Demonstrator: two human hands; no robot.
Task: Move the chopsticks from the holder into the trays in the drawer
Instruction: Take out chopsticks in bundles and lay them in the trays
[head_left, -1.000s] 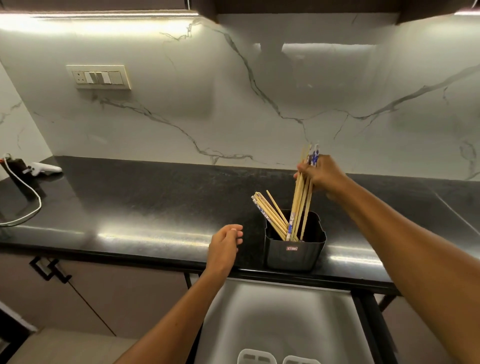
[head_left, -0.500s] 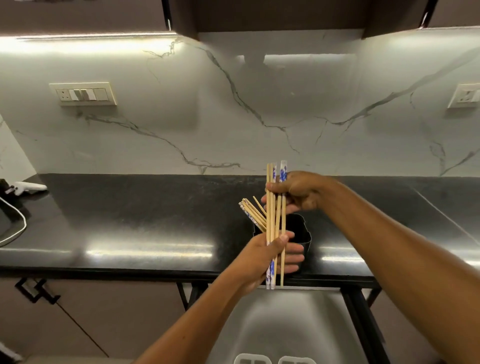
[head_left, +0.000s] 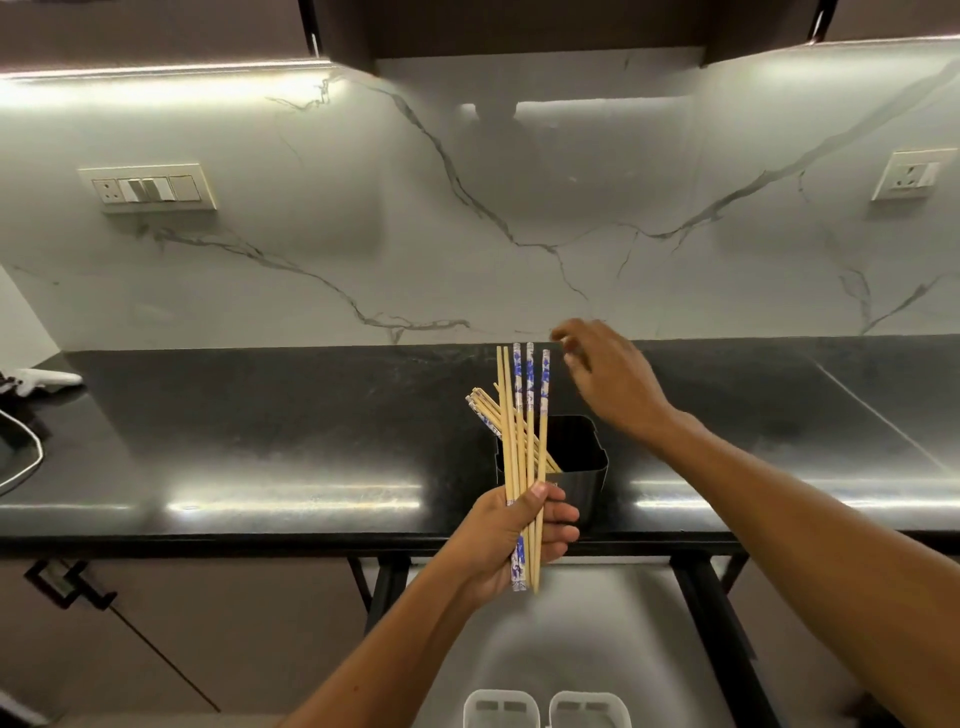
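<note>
I am gripping a bundle of chopsticks (head_left: 524, 457) in my left hand (head_left: 511, 540) at centre frame, their long axis standing nearly upright. My right hand (head_left: 608, 382) is hovering open and empty just right of their tips. More chopsticks are leaning leftward in the black holder (head_left: 582, 467) directly behind the bundle. The trays (head_left: 545, 706) are sitting at the bottom edge, straight below my left hand, the nearer one.

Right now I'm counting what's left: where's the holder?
Head view: the holder stands on the counter near its front edge, centre-right, just behind the left hand.
</note>
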